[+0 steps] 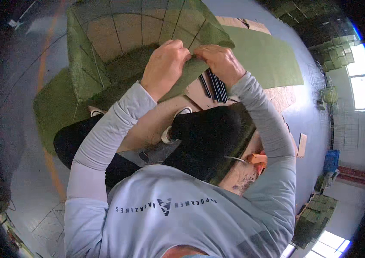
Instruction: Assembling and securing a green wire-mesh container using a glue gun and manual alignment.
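My left hand and my right hand are raised close together at the upper middle, fingertips almost meeting. Both are closed in a pinch, and whatever sits between the fingers is too small or hidden to make out. Behind and below them stands a box-like frame of thin dark wires with green cloth on its sides. The hands overlap its near right part; whether they touch it I cannot tell. A bundle of black rods lies just below my right hand.
A flat green sheet spreads to the right over brown board. An orange tool lies beside my right elbow. My black-trousered legs are folded below the hands. Stacked green pieces and a blue crate stand far right.
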